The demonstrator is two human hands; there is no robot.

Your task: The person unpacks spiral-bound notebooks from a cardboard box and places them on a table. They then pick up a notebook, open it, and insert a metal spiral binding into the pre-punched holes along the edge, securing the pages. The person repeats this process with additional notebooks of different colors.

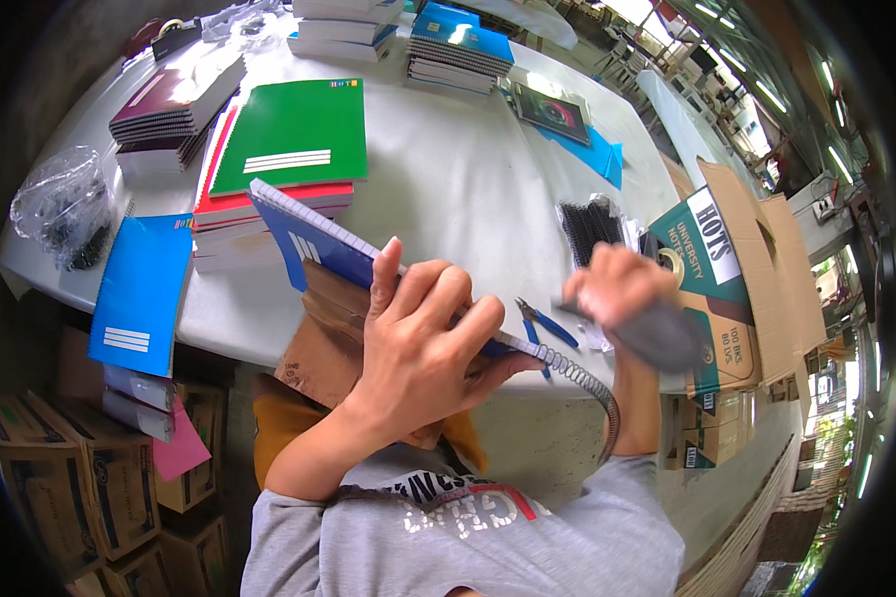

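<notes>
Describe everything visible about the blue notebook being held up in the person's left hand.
The blue notebook has a glossy blue cover with white stripes and a row of small punched holes along its upper edge. It is tilted, raised above the white table, with brown card sheets behind it. The left hand grips it from the front, fingers spread over the cover. A dark wire spiral runs partly through its lower end and trails toward the blurred right hand.

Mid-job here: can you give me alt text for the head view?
The left hand grips a blue notebook while the blurred right hand works a black spiral coil at its edge. Behind lie blue-handled pliers and a green notebook atop a stack on a white table.
</notes>
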